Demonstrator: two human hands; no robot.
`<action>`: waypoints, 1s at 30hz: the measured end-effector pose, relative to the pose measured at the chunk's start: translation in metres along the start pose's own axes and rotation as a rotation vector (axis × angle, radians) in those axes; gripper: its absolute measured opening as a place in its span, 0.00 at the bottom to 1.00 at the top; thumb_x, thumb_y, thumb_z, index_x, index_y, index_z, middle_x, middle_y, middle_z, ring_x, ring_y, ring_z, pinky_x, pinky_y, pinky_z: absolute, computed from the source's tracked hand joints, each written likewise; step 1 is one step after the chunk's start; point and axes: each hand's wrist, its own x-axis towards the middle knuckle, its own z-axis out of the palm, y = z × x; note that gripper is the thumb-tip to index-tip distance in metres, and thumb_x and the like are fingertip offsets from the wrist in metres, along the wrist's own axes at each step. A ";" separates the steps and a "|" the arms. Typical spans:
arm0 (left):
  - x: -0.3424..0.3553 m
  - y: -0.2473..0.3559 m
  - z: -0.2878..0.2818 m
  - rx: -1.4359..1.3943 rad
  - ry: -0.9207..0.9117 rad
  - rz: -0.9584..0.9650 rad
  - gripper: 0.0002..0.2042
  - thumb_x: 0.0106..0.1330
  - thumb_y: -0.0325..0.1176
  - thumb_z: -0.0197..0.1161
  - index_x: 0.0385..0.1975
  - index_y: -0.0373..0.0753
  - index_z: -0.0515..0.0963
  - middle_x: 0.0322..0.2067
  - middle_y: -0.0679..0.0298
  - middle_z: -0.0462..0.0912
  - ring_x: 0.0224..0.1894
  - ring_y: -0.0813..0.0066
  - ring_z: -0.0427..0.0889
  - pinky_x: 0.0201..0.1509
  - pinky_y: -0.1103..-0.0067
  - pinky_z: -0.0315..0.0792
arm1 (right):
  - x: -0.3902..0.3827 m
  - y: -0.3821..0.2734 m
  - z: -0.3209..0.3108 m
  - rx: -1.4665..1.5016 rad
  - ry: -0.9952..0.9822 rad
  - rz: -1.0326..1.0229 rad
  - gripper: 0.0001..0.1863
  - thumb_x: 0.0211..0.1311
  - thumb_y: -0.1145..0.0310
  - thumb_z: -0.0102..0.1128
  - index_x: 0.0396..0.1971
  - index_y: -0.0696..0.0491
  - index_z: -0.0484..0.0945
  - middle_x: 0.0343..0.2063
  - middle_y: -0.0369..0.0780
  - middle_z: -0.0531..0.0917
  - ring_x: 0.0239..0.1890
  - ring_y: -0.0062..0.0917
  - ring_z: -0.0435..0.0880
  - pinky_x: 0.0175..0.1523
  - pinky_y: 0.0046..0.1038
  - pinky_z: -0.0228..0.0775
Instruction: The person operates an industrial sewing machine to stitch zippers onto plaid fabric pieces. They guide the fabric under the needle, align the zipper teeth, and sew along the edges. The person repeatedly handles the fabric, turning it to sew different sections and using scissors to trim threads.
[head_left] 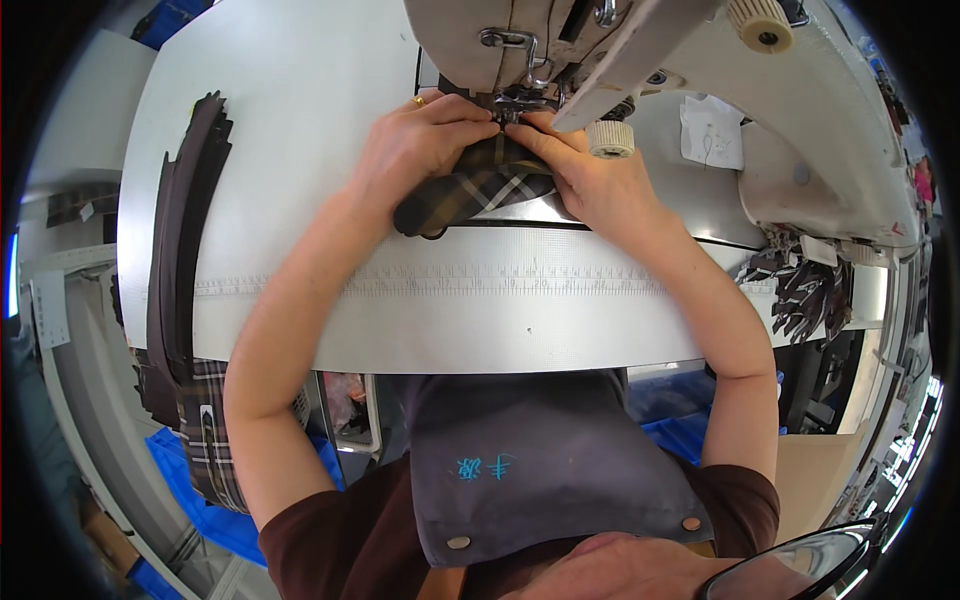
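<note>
Left hand (418,145) pinches dark plaid fabric (470,197) near presser foot (514,108) | right hand (604,182) pinches its right side | dark strips (185,220) lie far left

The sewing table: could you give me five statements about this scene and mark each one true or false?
1. The left hand and right hand both touch the plaid fabric. True.
2. The long dark strips lie right of both hands. False: the long dark strips lie left of them.
3. A measuring scale runs across the table. True.
4. The gold ring is on the right hand. False: the gold ring is on the left.
5. The apron is yellow. False: the apron is dark gray.
</note>
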 end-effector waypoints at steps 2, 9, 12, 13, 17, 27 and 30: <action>0.000 0.001 -0.001 -0.034 -0.007 -0.015 0.21 0.38 0.18 0.62 0.36 0.43 0.83 0.38 0.70 0.82 0.40 0.70 0.79 0.41 0.78 0.77 | 0.001 0.000 -0.001 0.012 0.006 -0.004 0.21 0.41 0.82 0.60 0.40 0.52 0.81 0.33 0.38 0.81 0.38 0.33 0.78 0.39 0.31 0.74; 0.001 0.008 -0.005 -0.080 -0.005 -0.047 0.20 0.38 0.18 0.62 0.36 0.42 0.82 0.38 0.69 0.81 0.40 0.70 0.79 0.40 0.78 0.77 | 0.003 0.000 -0.001 0.047 0.028 -0.009 0.20 0.40 0.83 0.59 0.39 0.52 0.81 0.32 0.38 0.81 0.38 0.33 0.78 0.39 0.31 0.73; 0.001 0.008 -0.004 -0.099 -0.018 -0.067 0.20 0.39 0.18 0.62 0.36 0.41 0.82 0.38 0.68 0.81 0.40 0.69 0.79 0.42 0.78 0.76 | 0.005 0.004 0.002 0.039 0.038 -0.017 0.21 0.40 0.84 0.58 0.39 0.52 0.81 0.31 0.38 0.81 0.38 0.34 0.78 0.39 0.32 0.73; 0.003 0.007 -0.005 -0.092 -0.031 -0.074 0.20 0.39 0.18 0.61 0.36 0.41 0.82 0.38 0.68 0.81 0.40 0.69 0.79 0.42 0.77 0.76 | 0.005 0.005 0.002 0.036 0.047 -0.025 0.21 0.40 0.84 0.58 0.39 0.52 0.81 0.31 0.38 0.81 0.37 0.34 0.78 0.39 0.32 0.73; 0.006 0.007 -0.009 -0.114 -0.119 -0.100 0.21 0.48 0.14 0.58 0.43 0.41 0.82 0.44 0.64 0.81 0.40 0.73 0.80 0.39 0.84 0.74 | 0.005 0.004 0.001 0.049 0.047 -0.020 0.20 0.41 0.83 0.58 0.39 0.52 0.80 0.30 0.38 0.81 0.36 0.34 0.78 0.39 0.33 0.73; -0.001 0.007 -0.008 -0.162 -0.051 -0.093 0.18 0.43 0.19 0.61 0.37 0.39 0.82 0.39 0.66 0.82 0.42 0.67 0.80 0.42 0.78 0.76 | 0.001 0.004 0.006 0.063 0.069 -0.043 0.20 0.42 0.82 0.58 0.39 0.52 0.80 0.31 0.39 0.81 0.37 0.35 0.78 0.40 0.33 0.73; 0.000 0.013 -0.013 -0.238 -0.067 -0.169 0.17 0.47 0.18 0.60 0.38 0.39 0.82 0.37 0.65 0.82 0.41 0.68 0.81 0.43 0.79 0.76 | 0.000 0.005 0.005 0.109 0.049 -0.007 0.20 0.43 0.82 0.58 0.40 0.52 0.80 0.33 0.39 0.81 0.38 0.36 0.77 0.43 0.33 0.73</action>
